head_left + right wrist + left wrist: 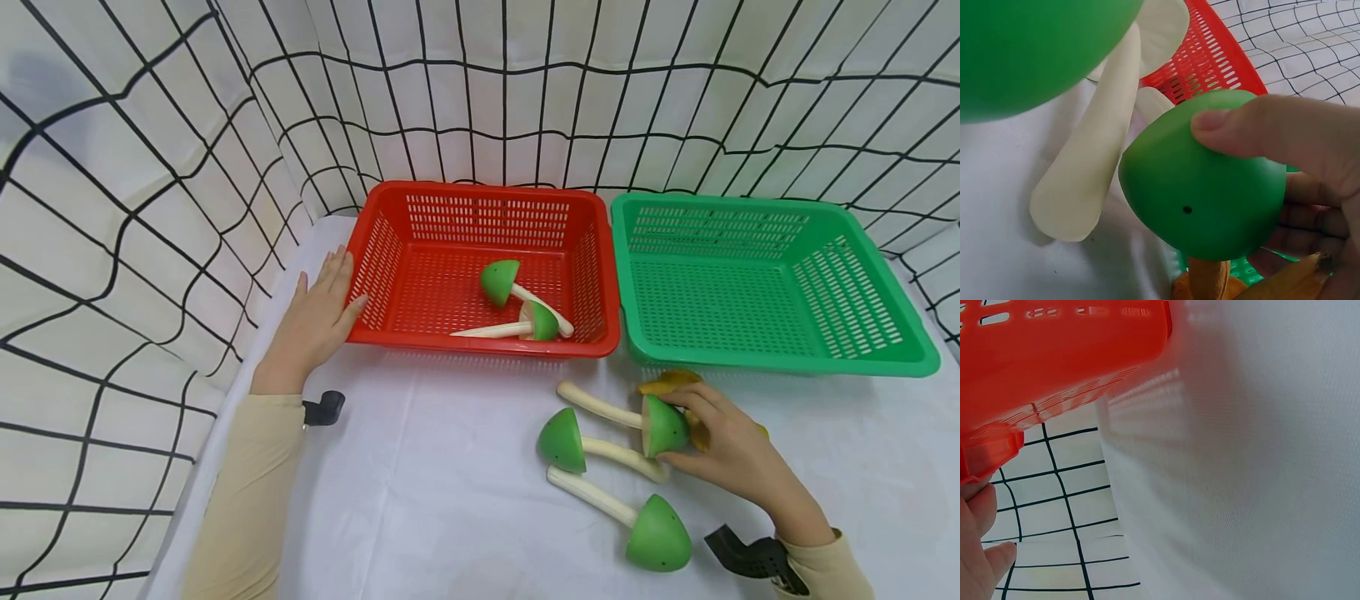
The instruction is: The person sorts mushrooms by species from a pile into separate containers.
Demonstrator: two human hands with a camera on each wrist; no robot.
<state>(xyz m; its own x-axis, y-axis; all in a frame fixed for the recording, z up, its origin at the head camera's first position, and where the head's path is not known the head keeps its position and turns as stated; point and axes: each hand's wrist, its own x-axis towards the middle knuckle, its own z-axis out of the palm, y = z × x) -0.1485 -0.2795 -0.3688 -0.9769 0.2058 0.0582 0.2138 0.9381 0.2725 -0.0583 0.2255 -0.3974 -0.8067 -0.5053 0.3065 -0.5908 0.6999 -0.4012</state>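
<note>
The right-hand grip (pixel 716 433) is parted just to a cap's width, thumb and fingers pinching the gripped mushroom (pixel 663 427); its stem points toward the counter's far left corner. Whether it touches the counter (pixel 435 492) is unclear. The left-hand grip (pixel 321 312) is relaxed, fingers fairly straight, resting against the red basket (pixel 465 348) at its left rim.

The caps are smooth green half-domes with small dark dots; the stems are cream, rounded and slightly bent. Toward the counter's near edge lie the middle mushroom (pixel 562 440), cap leftward, and the nearest mushroom (pixel 658 533), cap rightward. A brownish-yellow banana bunch (pixel 670 381) shows partly behind the right-hand grip. Two mushrooms (pixel 500 282) lie inside the red basket. It and the green basket (pixel 780 362), both slotted plastic, stand along the counter's far edge. White woven cloth covers the counter.
</note>
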